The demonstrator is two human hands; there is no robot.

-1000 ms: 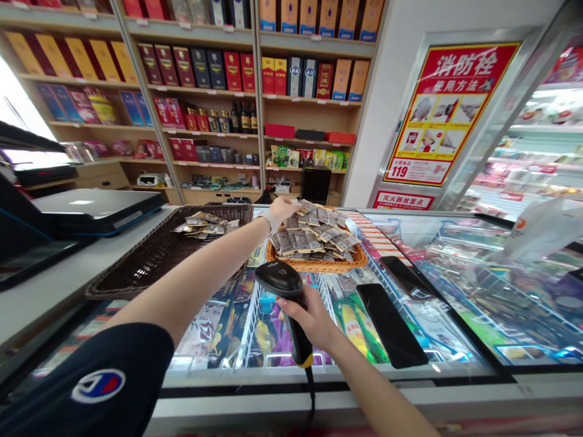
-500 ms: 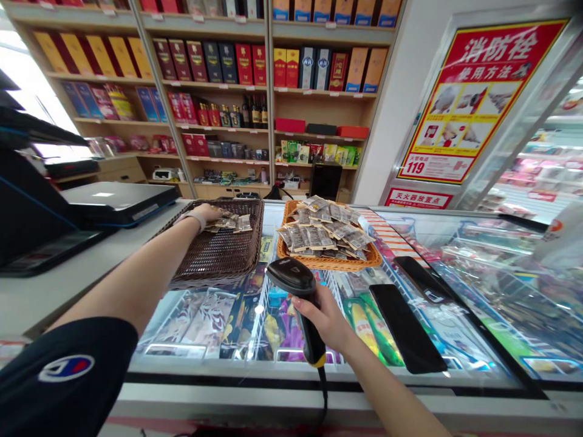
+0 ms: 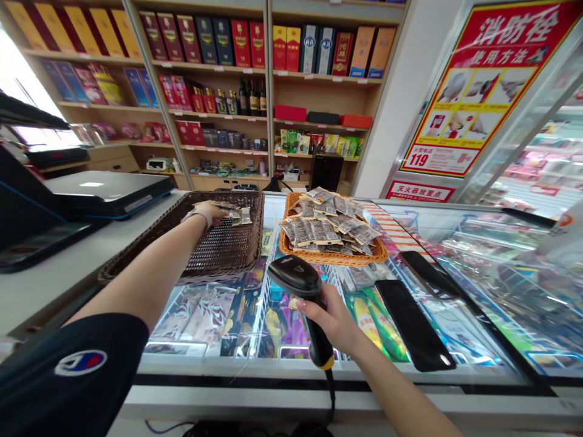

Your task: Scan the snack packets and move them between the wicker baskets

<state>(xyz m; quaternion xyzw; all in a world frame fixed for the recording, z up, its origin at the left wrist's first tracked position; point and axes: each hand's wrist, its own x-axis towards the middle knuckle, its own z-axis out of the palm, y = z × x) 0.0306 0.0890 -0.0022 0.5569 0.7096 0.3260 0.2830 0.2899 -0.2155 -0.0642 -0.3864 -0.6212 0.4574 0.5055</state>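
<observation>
Centre left: your left hand (image 3: 210, 212) rests in the wicker tray (image 3: 218, 249).
Centre right: packet basket (image 3: 334, 256) beside it.
Lower centre: your right hand (image 3: 334, 321) grips the scanner (image 3: 300, 285).

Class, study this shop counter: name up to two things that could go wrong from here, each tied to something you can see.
1. The orange basket is heaped with small packets; a knock could spill some onto the freezer lid.
2. The right hand holds the scanner, whose cord hangs over the counter edge and might snag.

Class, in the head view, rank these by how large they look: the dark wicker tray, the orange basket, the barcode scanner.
1. dark wicker tray
2. orange basket
3. barcode scanner, though it is nearest the camera
</observation>
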